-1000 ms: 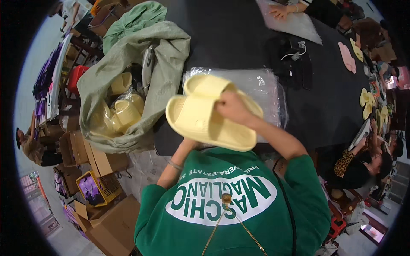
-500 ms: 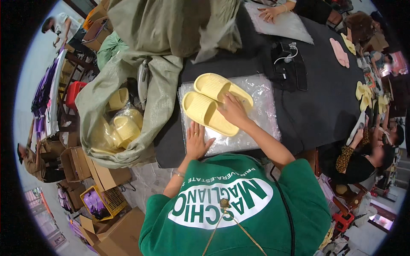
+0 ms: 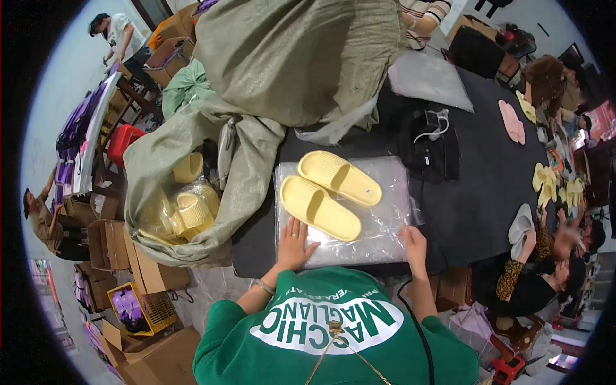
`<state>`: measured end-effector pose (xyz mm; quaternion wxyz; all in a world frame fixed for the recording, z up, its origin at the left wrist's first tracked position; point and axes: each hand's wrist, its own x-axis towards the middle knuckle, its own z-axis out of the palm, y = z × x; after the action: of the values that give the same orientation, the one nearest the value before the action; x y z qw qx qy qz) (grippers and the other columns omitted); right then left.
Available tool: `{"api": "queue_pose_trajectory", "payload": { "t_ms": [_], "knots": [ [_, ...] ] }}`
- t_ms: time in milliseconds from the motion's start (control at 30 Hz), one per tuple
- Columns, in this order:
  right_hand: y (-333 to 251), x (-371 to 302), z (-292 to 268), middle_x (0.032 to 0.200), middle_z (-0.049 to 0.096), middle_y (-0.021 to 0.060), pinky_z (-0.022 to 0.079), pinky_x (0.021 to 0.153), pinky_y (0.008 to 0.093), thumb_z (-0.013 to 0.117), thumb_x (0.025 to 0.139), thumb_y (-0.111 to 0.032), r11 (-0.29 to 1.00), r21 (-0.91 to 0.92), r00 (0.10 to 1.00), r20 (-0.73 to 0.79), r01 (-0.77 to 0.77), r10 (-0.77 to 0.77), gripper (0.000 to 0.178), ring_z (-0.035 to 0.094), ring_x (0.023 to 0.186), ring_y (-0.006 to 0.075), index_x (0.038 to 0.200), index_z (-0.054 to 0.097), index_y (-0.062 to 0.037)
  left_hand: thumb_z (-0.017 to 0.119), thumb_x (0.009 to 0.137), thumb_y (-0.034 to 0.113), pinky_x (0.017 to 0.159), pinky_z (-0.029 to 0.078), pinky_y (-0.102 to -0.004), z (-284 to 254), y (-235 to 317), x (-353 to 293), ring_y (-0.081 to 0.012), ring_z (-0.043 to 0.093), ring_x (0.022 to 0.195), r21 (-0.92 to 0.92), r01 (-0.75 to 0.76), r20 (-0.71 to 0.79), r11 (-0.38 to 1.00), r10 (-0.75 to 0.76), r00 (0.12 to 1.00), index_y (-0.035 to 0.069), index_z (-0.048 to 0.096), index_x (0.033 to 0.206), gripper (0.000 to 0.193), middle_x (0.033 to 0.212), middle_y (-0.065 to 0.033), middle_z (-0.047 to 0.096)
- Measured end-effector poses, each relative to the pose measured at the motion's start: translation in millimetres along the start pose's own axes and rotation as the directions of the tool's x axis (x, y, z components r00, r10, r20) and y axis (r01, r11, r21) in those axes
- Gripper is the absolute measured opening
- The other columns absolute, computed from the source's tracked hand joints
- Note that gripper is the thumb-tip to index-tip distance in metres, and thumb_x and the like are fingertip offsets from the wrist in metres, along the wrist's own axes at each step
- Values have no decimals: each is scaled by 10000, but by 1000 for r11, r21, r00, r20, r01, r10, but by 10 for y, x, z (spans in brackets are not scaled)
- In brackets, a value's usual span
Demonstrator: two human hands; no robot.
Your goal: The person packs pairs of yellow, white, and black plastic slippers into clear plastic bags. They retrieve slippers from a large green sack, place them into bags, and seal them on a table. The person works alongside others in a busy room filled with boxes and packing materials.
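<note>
Two yellow slide sandals, the nearer [image 3: 321, 208] and the farther [image 3: 340, 178], lie side by side on a stack of clear plastic bags [image 3: 385, 224]. Their toe ends point to the far left. My left hand [image 3: 295, 245] rests flat on the bags' near left part, fingers spread, just beside the nearer sandal. At the stack's right edge, my right hand [image 3: 414, 245] has its fingers curled together, pinching the edge of a plastic bag. How many layers it holds cannot be made out.
Left of the black table [image 3: 494, 173], an open woven sack [image 3: 147, 173] holds bagged yellow sandals. A large sack [image 3: 295, 58] bulges at the far side. Black devices with a white cable [image 3: 436, 144], another bag stack [image 3: 430, 80] and pink sandals [image 3: 511, 120] lie rightward. Co-workers sit at right.
My right hand has let go of the sandals and moved right to the bags' edge. The left hand stays flat. Across the table, another person's hand has left the far bag stack.
</note>
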<state>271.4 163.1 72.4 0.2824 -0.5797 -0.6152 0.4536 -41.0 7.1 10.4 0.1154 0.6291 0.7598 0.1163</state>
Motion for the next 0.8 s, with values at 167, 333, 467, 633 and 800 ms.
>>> {"api": "queue_pose_trajectory", "payload": {
  "t_ms": [167,333,467,633,800],
  "knots": [
    [228,-5,-7,920,610,149,449,819,339,523,834,-38,955,-291,982,-156,55,-104,178,589,905,273,995,573,21,499,855,534,1081,195,-516,-9,19,8,-390,176,1371,25,-1,11,1000,0,1000,-1,289,1397,790,1458,-251,222],
    [-414,37,-13,1211,494,196,326,1001,432,444,714,86,862,-425,847,-316,277,-428,468,451,1158,356,1178,477,32,634,805,357,1014,301,-503,-216,109,83,-410,336,1271,-22,1,-73,1000,-2,997,-10,404,1301,659,1342,-249,384],
    [-799,39,9,1269,459,194,289,1025,448,449,728,71,799,-457,796,-267,392,-543,494,410,1206,357,1221,461,30,686,733,135,799,406,-468,-625,-99,531,-402,517,913,-231,-52,-446,972,-58,893,15,520,1040,368,982,-195,547],
    [-762,116,205,1261,463,192,312,1011,428,531,816,-38,825,-375,845,-165,423,-509,430,421,1186,358,1233,454,29,717,771,286,1024,305,-462,-1874,-326,1960,-436,349,1239,-125,65,-842,990,-140,521,-86,269,1336,811,1329,-303,359],
    [-721,165,310,1305,424,212,301,1030,433,559,828,-107,863,-351,903,-96,363,-419,508,393,1219,372,1295,400,14,626,821,411,991,359,-426,-2153,-1388,3091,-398,413,1215,-87,260,-703,962,-244,668,-52,478,1238,640,1307,-237,448]
  ]
}}
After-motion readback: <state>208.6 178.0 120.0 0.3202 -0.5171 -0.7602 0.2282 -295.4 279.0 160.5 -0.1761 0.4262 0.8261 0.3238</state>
